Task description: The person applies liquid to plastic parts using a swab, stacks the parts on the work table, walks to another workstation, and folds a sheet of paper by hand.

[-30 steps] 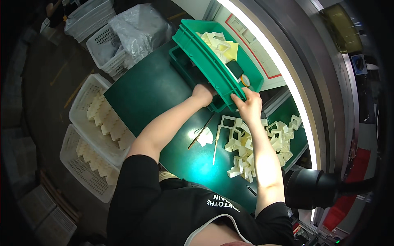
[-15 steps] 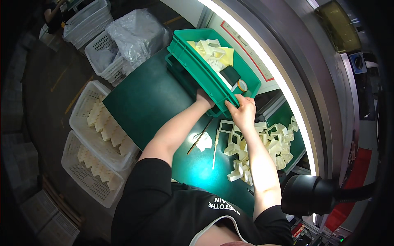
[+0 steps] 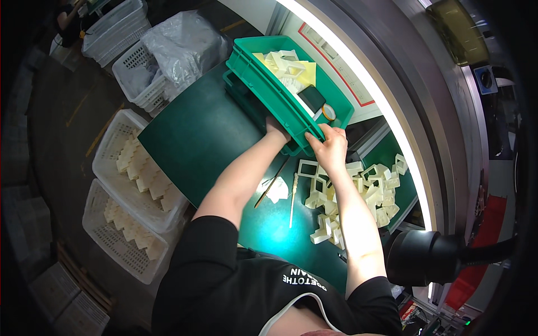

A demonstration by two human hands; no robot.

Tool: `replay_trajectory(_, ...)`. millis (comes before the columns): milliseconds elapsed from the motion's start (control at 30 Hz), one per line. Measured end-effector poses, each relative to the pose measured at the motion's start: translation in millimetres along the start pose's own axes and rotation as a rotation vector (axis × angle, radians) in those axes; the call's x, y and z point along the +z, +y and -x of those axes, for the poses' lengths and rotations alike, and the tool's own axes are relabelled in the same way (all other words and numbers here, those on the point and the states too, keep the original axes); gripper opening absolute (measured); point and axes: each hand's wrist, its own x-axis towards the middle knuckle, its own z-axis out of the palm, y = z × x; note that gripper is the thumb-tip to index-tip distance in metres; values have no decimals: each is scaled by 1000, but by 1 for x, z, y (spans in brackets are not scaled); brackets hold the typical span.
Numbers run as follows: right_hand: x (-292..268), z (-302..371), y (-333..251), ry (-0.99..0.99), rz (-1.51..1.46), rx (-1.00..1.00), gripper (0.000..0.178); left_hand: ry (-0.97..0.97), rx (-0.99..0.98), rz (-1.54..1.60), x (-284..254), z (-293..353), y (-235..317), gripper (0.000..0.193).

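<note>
A green plastic bin (image 3: 274, 92) rests tilted at the back of the bench, above a second green bin (image 3: 238, 95). On the upper bin's near right corner my right hand (image 3: 329, 147) is closed, with its fingers over the rim. My left hand (image 3: 274, 127) reaches in beneath the upper bin, toward the lower one. Its fingers are hidden there. Inside the upper bin lie pale square frames (image 3: 287, 64), yellow paper (image 3: 307, 77), a dark flat object (image 3: 311, 99) and a roll of tape (image 3: 328, 112).
Several cream square frames (image 3: 381, 190) are heaped around my right forearm. Two thin sticks (image 3: 272, 187) (image 3: 293, 201) and a crumpled white piece (image 3: 277, 191) lie on the green bench (image 3: 196, 129). White crates (image 3: 106, 154) stand at left. A black lamp-like head (image 3: 414, 257) is at right.
</note>
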Motion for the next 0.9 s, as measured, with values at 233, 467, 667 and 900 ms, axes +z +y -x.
replay_trajectory(233, -2, 2, 0, -54, 44, 32, 28, -100, -47, -205, 19, -5, 7, 59)
replay_trajectory(467, 21, 13, 6, 53, 12, -151, 16, 478, 241, 452, -39, 158, -50, 13)
replay_trajectory(667, 66, 40, 22, 114, 18, -262, 25, 20, -262, 1042, 26, 255, -87, 12)
replay_trajectory(900, 84, 30, 10, 64, 223, -246, 24, -127, -216, 961, 41, 250, -80, 13)
